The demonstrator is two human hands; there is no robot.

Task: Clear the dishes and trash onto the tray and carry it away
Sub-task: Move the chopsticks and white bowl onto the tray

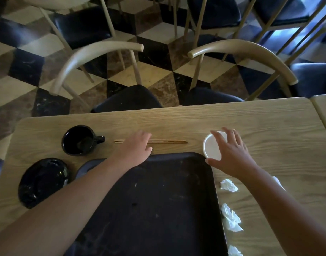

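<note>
Dark rectangular plastic tray (158,200) lies bare as the left hand (134,148), grip apart, and right hand (230,154), fingers spread, near the wooden chopsticks (167,141) and small white round bowl (213,146); a hasty grasp could knock either across the counter (269,126).

Bare tray (158,200) lies open between the black plate (43,182) and crumpled napkins (230,217).

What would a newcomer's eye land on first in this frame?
Probably the two bare hands reaching past the empty black tray: the left hand over the chopsticks, the right hand spread open over a white cup at the tray's far right corner. Next, the black mug and black plate at left, and crumpled napkins along the tray's right edge.
</note>
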